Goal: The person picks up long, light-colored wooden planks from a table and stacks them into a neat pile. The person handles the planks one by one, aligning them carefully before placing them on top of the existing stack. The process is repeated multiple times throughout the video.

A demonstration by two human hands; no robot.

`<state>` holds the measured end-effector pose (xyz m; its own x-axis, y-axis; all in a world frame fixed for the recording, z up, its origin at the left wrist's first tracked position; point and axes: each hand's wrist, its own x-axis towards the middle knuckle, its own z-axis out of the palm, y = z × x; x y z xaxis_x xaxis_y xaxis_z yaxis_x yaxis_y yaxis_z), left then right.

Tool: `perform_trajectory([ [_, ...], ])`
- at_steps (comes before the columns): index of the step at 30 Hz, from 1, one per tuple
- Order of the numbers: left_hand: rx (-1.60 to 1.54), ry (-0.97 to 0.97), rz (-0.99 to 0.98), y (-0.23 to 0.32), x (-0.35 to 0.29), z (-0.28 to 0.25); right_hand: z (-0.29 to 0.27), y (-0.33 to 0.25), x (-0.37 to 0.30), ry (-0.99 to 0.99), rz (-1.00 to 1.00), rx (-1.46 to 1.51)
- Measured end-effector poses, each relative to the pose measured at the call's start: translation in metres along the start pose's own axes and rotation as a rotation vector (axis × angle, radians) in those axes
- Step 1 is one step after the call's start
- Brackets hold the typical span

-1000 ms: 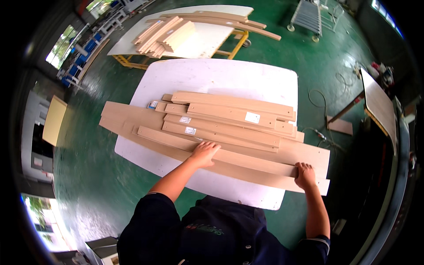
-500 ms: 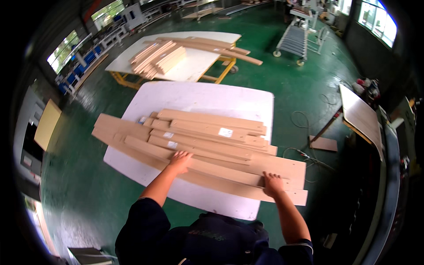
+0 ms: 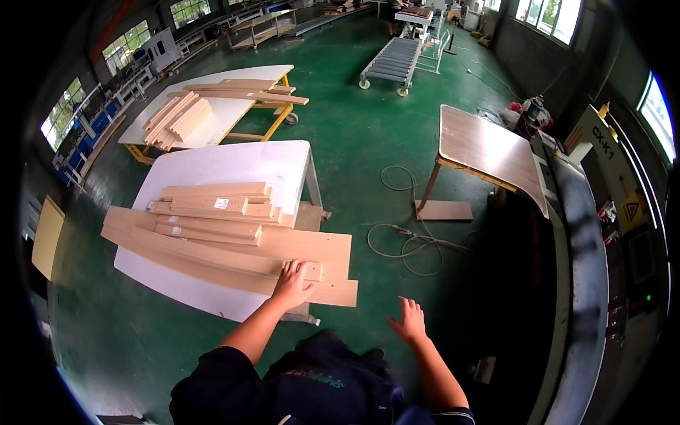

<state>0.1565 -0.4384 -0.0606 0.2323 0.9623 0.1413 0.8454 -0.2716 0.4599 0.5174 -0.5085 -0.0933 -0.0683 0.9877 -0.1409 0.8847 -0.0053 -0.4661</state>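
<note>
Clearly, my right hand (image 3: 409,320) hangs empty, its fingers apart, above the glossy green floor (image 3: 340,127). My left hand (image 3: 292,285) lies over the long, narrow, light-brown wooden board (image 3: 219,256) near its right end; whether it clamps on, I cannot tell. That board rests on wider light-brown panels (image 3: 319,248) overhanging the white rectangular table (image 3: 227,159). Farther off stand a yellow-framed white table (image 3: 227,115) and a grey roller conveyor (image 3: 391,64).
</note>
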Motion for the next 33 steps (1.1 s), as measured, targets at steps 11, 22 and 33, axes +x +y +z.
perform_trajectory([
  [11,0.221,-0.178,-0.469,0.043,0.124,0.116,-0.021,0.111,0.089,-0.048,-0.132,0.127],
  [22,0.257,-0.073,-0.616,0.034,0.178,0.131,0.024,0.273,0.284,0.444,-1.033,-0.628],
  [33,0.073,0.061,-1.057,0.059,0.229,0.132,0.045,0.167,0.575,0.108,-1.335,-0.391],
])
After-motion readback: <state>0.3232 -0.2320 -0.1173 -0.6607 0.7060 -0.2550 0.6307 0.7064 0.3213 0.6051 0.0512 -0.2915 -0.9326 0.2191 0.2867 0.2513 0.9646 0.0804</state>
